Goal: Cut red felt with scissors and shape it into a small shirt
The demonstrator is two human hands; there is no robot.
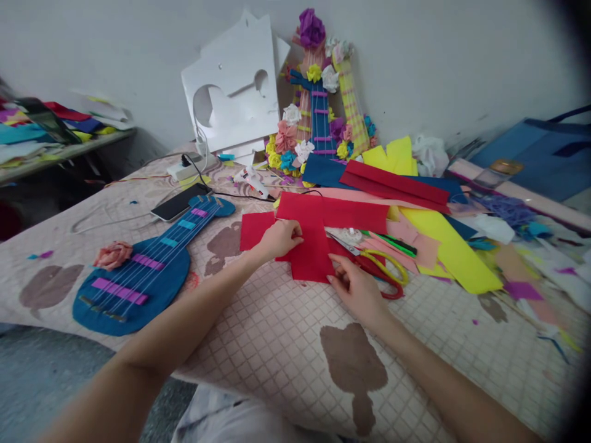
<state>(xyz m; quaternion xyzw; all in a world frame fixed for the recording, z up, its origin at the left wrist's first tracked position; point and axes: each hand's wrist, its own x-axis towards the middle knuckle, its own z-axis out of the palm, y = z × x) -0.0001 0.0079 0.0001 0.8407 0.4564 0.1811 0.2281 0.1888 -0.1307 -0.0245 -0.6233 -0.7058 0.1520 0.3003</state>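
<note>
A red felt sheet (314,240) lies on the patterned bedcover (277,344) in front of me. My left hand (279,239) rests on the sheet's left part with its fingers curled and pinching the felt. My right hand (355,289) presses its fingertips on the sheet's lower right edge. Red and yellow scissors (376,264) lie just right of the right hand, partly under it. A second red felt piece (256,229) sticks out to the left of the left hand.
A blue felt guitar (148,271) with a pink rose (113,254) lies at left, with a phone (178,203) and a glue gun (252,179) behind it. Stacked red, yellow and blue felt sheets (415,203) cover the right. Decorated guitars (318,104) lean on the wall.
</note>
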